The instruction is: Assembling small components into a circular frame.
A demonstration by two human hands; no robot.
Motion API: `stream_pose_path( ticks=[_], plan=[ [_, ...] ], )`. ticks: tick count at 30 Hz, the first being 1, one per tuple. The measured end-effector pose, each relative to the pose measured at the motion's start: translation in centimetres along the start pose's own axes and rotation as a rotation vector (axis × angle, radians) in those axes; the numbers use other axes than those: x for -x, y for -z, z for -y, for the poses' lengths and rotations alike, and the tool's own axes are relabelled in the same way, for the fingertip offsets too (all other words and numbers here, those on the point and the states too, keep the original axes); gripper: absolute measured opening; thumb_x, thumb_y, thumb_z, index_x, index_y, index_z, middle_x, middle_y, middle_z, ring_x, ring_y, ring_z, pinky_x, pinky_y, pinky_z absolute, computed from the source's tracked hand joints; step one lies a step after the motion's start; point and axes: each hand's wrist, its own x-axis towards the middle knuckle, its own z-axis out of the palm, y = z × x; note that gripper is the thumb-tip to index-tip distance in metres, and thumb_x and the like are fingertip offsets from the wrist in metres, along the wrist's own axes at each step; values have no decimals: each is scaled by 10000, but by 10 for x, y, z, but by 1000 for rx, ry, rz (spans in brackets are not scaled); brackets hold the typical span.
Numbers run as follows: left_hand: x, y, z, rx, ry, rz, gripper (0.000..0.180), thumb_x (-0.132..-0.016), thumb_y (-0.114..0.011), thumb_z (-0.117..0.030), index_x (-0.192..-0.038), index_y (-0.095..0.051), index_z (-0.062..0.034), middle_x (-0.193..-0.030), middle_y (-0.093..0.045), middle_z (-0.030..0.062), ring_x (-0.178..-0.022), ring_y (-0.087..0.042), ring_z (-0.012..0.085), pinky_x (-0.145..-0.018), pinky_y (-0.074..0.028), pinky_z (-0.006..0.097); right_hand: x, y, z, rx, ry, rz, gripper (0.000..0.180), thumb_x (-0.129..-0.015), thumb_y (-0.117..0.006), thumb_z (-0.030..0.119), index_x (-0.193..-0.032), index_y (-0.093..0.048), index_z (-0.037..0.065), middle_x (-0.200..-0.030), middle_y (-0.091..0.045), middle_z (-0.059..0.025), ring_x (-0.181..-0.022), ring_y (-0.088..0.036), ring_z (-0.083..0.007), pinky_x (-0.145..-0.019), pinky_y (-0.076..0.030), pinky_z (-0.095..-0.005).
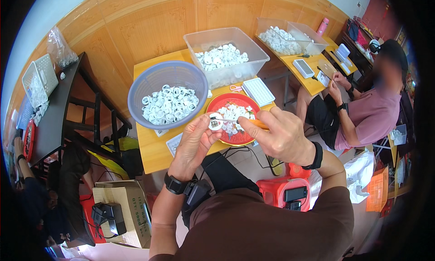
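Between the fingertips of my left hand (195, 142) is a small round white plastic part (215, 124) with a dark, metallic-looking middle. My right hand (284, 136) is closed around a screwdriver (258, 124) with an orange handle. Its thin shaft points left, and the tip meets the white part or lies just in front of it. Both hands are over the near side of a round red tray (256, 106) that holds many small white pieces (235, 110). The pieces are too small to make out in detail.
Left of the tray, a blue-purple basket (136, 94) of white rings stands on the yellow table (156, 154). Behind are a clear bin (260, 64), pink scissors (235, 88) and a white slotted tray (259, 91). A co-worker (371, 111) sits at right; a cardboard box (136, 206) stands lower left.
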Motion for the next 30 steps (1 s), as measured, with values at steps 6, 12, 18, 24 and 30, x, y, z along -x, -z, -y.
stream_pose_path(
  ticks=[6,12,18,24,30],
  plan=[
    [-1,-4,1,-23,-25,-24,230,-901,-543,-192,-1047,-565,-16,-957,-622,86,-799,-616,134,-708,-537,248,1,2,12,95,1,36,358,-639,-622,120,-993,-609,68,-735,-470,-9,-630,-490,-134,-451,-387,-239],
    [3,-3,4,-130,-24,-75,283,-893,-555,-217,-1053,-564,15,-926,-629,87,-765,-615,126,-683,-540,237,-7,10,5,-133,-96,164,319,-648,-618,62,-967,-604,55,-751,-492,-63,-682,-545,-208,-507,-451,-315],
    [7,-3,5,-141,-9,-77,296,-889,-562,-222,-1058,-561,22,-920,-627,84,-769,-614,124,-689,-537,233,-2,4,-5,-296,-168,197,337,-636,-627,35,-972,-606,59,-769,-498,-88,-708,-567,-259,-561,-475,-361],
    [8,-10,7,-107,-12,-60,300,-889,-562,-225,-1068,-557,16,-943,-621,82,-785,-611,128,-687,-535,231,3,8,0,-102,-25,61,314,-628,-642,84,-942,-619,80,-738,-484,-30,-626,-525,-176,-515,-449,-287],
    [7,-2,6,-64,-23,-98,256,-902,-540,-214,-1047,-568,-6,-937,-624,84,-791,-613,142,-696,-528,254,4,22,5,62,56,26,325,-623,-641,124,-947,-626,100,-716,-457,13,-592,-470,-113,-463,-406,-221]
  ],
)
